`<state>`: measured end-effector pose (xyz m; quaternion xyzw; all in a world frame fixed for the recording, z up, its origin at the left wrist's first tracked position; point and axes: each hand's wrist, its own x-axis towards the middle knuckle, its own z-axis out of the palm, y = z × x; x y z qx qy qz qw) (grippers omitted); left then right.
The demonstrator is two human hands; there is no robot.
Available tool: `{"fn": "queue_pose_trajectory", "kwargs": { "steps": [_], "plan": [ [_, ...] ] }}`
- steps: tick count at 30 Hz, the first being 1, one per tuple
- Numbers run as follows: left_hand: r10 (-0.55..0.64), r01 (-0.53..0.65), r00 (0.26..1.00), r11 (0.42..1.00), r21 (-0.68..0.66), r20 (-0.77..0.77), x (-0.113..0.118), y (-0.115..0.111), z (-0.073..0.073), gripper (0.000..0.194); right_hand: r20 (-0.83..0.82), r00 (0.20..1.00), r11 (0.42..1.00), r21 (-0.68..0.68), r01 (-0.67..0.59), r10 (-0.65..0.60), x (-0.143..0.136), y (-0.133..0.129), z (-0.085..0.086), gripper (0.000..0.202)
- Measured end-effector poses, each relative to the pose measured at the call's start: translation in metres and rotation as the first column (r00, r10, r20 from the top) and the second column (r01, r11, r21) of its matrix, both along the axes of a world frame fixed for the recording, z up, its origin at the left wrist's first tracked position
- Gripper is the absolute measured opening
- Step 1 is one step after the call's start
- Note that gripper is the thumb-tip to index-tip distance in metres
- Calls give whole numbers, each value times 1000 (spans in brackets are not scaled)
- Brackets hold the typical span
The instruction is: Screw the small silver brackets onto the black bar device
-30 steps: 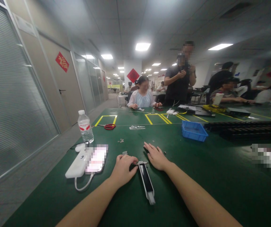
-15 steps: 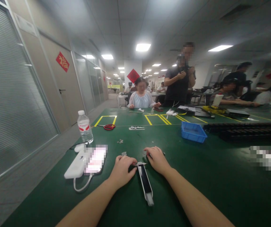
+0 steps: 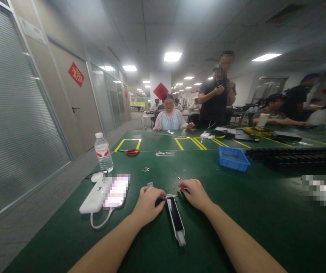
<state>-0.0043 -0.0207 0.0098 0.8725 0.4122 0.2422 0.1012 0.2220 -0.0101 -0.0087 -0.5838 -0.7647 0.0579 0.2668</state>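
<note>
A long white-framed device with a dark face [image 3: 175, 216] lies on the green table, a pale piece at its near end. My left hand [image 3: 149, 203] is at its far left corner, thumb and fingers closed on a thin part that sticks out there. To the right of the device's far end, my right hand [image 3: 194, 192] rests with bent fingers beside a small clear piece; whether it grips that piece is unclear. A small metal ring [image 3: 179, 178] lies just beyond my right hand. Another clear piece [image 3: 150, 184] sits beyond my left hand.
On the left stand a water bottle [image 3: 103, 152], a white power bank [image 3: 92, 199] and a phone [image 3: 117, 191]. Farther off are red scissors [image 3: 132, 152], small rings [image 3: 145, 169], white strips [image 3: 165, 154] and a blue tray [image 3: 233, 158]. People are across the table.
My right hand has shifted slightly right, away from the device, and a small ring now shows beyond its fingers. My left hand stays at the device's far end.
</note>
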Motion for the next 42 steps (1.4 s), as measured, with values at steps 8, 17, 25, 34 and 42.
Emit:
{"fn": "queue_pose_trajectory", "kwargs": {
  "steps": [8, 17, 25, 34, 42],
  "plan": [
    [-16, 16, 1000, 1000, 16, -5, 0, 2, -3, 17, 48, 997, 993, -97, 71, -67, 3, -1, 4, 14],
    [-25, 24, 1000, 1000, 17, 10, 0, 2, -3, 17, 73, 993, 981, -161, 107, -96, 0, -3, 8, 10],
    [-27, 27, 1000, 999, 27, -4, 0, 2, -2, 17, 63, 993, 985, -134, 107, -100, 1, 1, 0, 5],
    [-19, 19, 1000, 1000, -10, 10, 1, 1, 0, 17, 3, 1000, 999, -52, -6, 6, 3, 0, -2, 10],
    [-30, 28, 999, 999, 43, 41, 0, -2, 0, 26, -303, 946, 993, 29, -114, 117, -2, -5, 4, 14]
  ]
}}
